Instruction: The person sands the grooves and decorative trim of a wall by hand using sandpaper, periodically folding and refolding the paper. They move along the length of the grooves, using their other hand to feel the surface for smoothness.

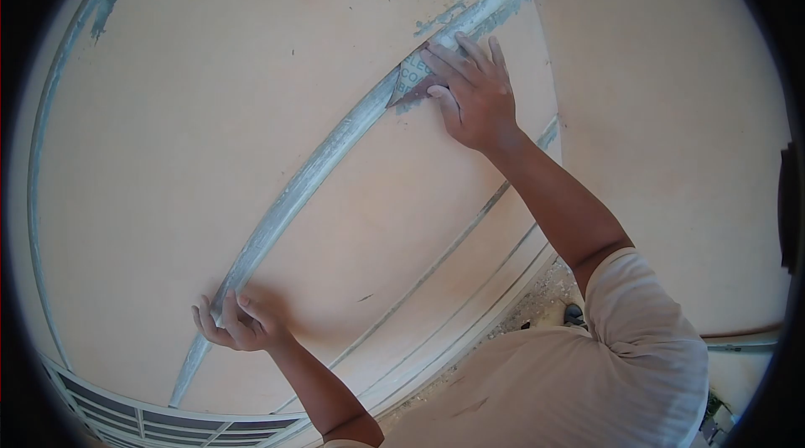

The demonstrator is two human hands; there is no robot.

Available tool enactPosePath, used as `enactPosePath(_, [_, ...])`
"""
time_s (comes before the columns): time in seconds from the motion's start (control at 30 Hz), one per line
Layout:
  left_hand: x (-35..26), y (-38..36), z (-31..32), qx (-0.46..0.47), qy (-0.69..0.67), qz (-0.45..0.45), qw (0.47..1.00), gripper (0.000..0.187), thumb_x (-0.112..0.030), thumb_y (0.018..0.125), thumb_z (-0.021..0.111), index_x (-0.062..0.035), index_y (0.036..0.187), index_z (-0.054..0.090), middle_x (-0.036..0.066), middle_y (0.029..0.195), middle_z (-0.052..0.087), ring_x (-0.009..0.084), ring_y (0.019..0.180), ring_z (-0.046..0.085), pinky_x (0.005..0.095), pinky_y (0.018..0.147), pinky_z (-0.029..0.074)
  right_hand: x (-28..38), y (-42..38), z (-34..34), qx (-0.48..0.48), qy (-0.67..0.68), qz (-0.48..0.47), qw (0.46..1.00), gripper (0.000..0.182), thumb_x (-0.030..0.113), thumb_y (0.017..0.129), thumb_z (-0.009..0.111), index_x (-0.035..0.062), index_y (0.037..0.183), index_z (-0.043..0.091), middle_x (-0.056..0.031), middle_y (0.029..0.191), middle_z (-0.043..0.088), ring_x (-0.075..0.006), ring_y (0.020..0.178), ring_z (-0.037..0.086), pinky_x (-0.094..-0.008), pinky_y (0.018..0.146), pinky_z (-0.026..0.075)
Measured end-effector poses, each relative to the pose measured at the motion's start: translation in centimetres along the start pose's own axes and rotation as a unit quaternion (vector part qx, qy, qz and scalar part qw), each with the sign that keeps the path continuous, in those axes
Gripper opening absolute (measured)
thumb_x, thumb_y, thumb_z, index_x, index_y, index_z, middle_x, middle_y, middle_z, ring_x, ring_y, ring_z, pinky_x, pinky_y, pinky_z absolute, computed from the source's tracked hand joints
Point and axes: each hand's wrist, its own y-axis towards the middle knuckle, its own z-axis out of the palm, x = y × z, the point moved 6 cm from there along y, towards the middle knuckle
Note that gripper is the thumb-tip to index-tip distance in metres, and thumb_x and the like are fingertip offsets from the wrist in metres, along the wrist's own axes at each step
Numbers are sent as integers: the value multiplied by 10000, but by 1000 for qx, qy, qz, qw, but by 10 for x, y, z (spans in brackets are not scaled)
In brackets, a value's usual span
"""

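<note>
A pale wall (pixel 159 163) fills most of the head view, with a long grey strip (pixel 314 161) running diagonally across it. My right hand (pixel 482 96) presses a sheet of sandpaper (pixel 412 77) against the upper part of this strip. The sheet has printed letters on its pale back, and a brown-red face shows at its lower edge. My fingers cover the rest of it. At the strip's lower end is my left hand (pixel 239 326), its fingers curled loosely and apart, with nothing visible in it. Whether it touches the wall cannot be told.
More narrow grey lines (pixel 428 276) cross the wall lower right. A curved grey band (pixel 35 146) runs along the left. Barred metalwork (pixel 168 424) is at the lower left. Rough ground (pixel 537 301) with a dark shoe (pixel 573 314) shows beside my torso.
</note>
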Motion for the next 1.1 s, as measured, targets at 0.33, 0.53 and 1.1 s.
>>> enactPosePath(0.33, [-9,4,4,17,36,17,999,165,-179,999,567,-53,970,669,178,1274,577,388,1228,537,536,945,498,43,-2,-11,21,16,-99,995,313,321,868,707,211,1161,716,2,1259,633,-275,1270,554,-660,1112,312])
enactPosePath(0.53, [-11,5,4,18,48,21,998,168,-170,978,578,-34,931,664,171,1259,588,379,1214,546,526,946,492,-20,16,-16,18,23,-26,999,327,205,874,693,155,1198,696,-40,1232,633,-288,1268,545,-596,1129,350])
enactPosePath(1.1, [-15,7,5,31,92,26,995,190,-187,985,573,-35,922,668,149,1202,613,351,1175,563,514,946,486,-92,3,-20,-38,-40,52,997,368,105,836,688,175,1197,699,-13,1207,663,-256,1159,611,-563,1077,389])
